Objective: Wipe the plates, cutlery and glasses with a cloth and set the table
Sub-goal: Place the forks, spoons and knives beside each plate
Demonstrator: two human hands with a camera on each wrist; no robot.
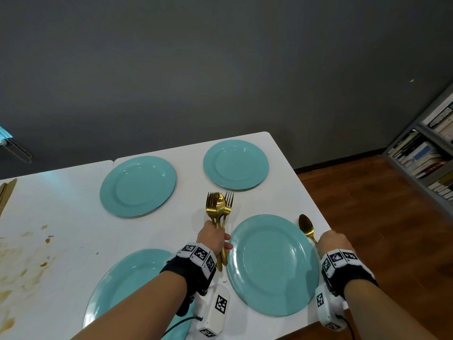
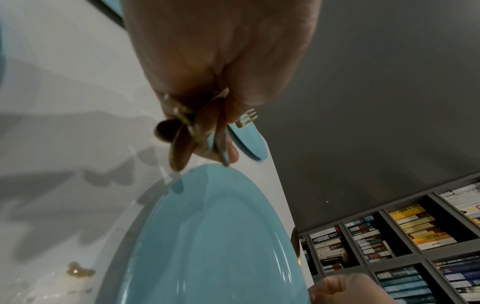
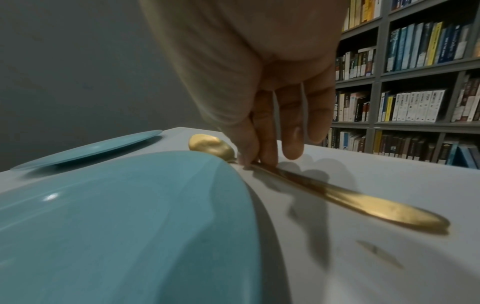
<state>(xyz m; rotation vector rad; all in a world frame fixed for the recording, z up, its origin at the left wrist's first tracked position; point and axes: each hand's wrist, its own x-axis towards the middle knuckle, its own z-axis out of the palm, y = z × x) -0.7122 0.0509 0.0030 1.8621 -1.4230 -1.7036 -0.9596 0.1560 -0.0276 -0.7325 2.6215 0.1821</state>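
— Plates first: where do they sit?

— Four teal ones on the white counter. The near right plate lies between the two hands; the far right plate and far left plate lie beyond, and the near left plate is partly under the left forearm.

— And the left hand?

— Its grip is closed round a bundle of gold cutlery, forks and a spoon, heads pointing away, held above the counter just left of the near right plate.

— The right hand?

— Fingertips press down on the neck of a gold spoon, which lies flat on the counter just beside the plate's right rim, bowl pointing away. The fingers are fairly straight, not curled round it.

— Anything else?

— Brown stains on the counter's left side, and a bookshelf at right.
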